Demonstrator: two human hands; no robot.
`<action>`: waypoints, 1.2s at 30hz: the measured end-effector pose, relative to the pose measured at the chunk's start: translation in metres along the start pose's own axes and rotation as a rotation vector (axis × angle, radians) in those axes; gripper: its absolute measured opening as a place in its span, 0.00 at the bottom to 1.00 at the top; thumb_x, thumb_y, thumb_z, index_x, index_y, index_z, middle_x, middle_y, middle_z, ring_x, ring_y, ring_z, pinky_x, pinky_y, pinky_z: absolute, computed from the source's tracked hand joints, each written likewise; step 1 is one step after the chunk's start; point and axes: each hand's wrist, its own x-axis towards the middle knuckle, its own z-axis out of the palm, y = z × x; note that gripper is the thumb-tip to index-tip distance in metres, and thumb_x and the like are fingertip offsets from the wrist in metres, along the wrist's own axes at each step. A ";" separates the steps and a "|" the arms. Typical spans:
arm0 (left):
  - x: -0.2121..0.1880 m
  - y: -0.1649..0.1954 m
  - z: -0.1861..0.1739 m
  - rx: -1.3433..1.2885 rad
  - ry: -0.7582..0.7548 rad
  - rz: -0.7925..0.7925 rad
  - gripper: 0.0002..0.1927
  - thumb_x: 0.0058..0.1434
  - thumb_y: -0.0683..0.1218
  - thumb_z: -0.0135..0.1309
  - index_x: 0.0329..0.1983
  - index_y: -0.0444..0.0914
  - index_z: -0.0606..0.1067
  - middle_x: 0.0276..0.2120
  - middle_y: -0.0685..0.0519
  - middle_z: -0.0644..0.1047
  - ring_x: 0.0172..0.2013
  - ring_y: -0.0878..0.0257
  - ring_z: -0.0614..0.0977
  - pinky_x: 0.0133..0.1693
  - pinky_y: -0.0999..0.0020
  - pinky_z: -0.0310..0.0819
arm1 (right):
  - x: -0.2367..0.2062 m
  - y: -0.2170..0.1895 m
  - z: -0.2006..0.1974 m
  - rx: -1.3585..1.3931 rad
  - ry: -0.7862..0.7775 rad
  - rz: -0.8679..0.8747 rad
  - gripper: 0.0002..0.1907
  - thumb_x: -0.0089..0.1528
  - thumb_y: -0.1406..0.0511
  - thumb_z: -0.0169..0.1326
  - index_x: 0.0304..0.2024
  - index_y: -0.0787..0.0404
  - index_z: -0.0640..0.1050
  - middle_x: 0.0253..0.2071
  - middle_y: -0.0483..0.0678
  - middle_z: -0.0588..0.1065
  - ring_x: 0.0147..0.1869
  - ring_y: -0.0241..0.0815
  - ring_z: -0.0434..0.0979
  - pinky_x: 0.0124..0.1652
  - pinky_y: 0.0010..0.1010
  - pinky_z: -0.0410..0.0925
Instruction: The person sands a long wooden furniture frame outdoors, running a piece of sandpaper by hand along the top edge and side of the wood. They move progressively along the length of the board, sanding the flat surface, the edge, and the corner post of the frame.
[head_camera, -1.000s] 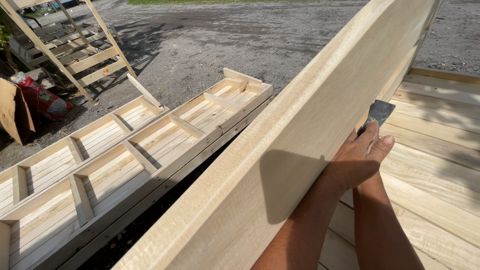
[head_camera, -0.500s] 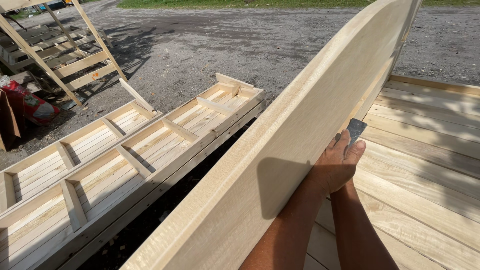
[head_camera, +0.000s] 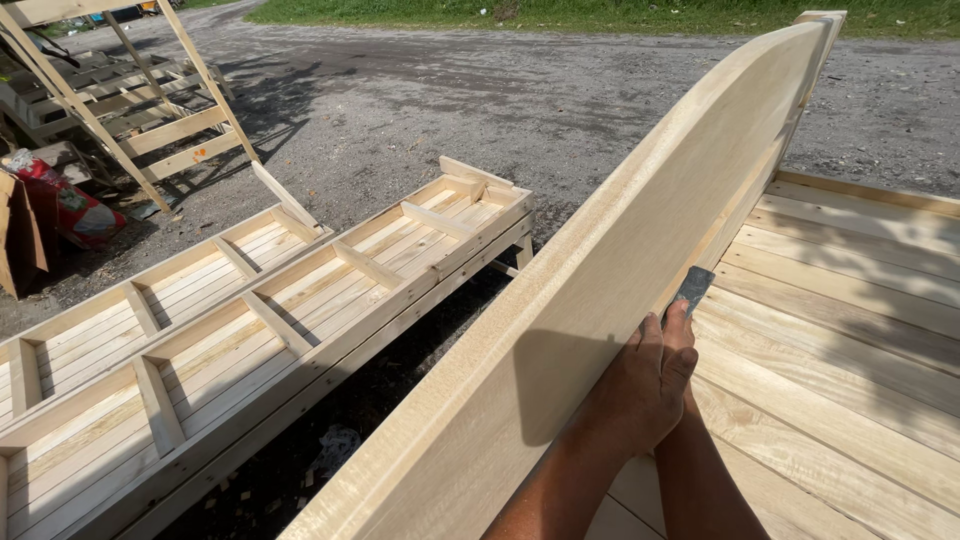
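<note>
A long, curved, pale wooden board (head_camera: 600, 300) stands on edge and runs from the bottom left to the upper right. My left hand (head_camera: 640, 385) lies flat against its inner face, where the board meets a slatted wooden deck (head_camera: 850, 330). Its fingertips press a small grey piece of sandpaper (head_camera: 692, 288) against the board. My right forearm (head_camera: 700, 480) comes up beside the left one. My right hand itself is hidden beneath the left hand, so I cannot tell its grip.
Two slatted wooden frames (head_camera: 300, 300) lie on the ground to the left, across a dark gap. A leaning timber frame (head_camera: 150, 130) and a red bag (head_camera: 70, 205) stand at the far left. Gravel ground (head_camera: 480, 90) and grass lie beyond.
Both hands and the sandpaper have slid down along the board's inner face toward me. The view has shifted slightly.
</note>
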 end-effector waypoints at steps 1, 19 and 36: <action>-0.002 0.000 -0.001 -0.028 -0.006 -0.015 0.36 0.72 0.61 0.31 0.68 0.28 0.62 0.59 0.31 0.72 0.62 0.39 0.73 0.61 0.48 0.67 | -0.009 0.005 0.008 -0.009 0.015 -0.022 0.36 0.71 0.44 0.36 0.72 0.61 0.57 0.64 0.51 0.66 0.66 0.46 0.66 0.61 0.37 0.63; -0.104 -0.077 0.033 -0.164 0.270 0.389 0.20 0.71 0.44 0.43 0.57 0.26 0.74 0.62 0.33 0.73 0.68 0.37 0.69 0.68 0.53 0.60 | -0.037 0.011 0.043 -0.535 0.409 -0.013 0.29 0.69 0.48 0.38 0.65 0.57 0.66 0.55 0.50 0.74 0.54 0.42 0.74 0.54 0.32 0.67; -0.128 -0.032 -0.023 0.060 0.350 0.637 0.13 0.69 0.45 0.50 0.47 0.31 0.78 0.58 0.36 0.75 0.67 0.39 0.74 0.67 0.49 0.68 | -0.063 -0.001 0.059 -0.530 0.288 0.055 0.30 0.72 0.52 0.37 0.69 0.63 0.64 0.58 0.56 0.71 0.56 0.46 0.72 0.53 0.38 0.67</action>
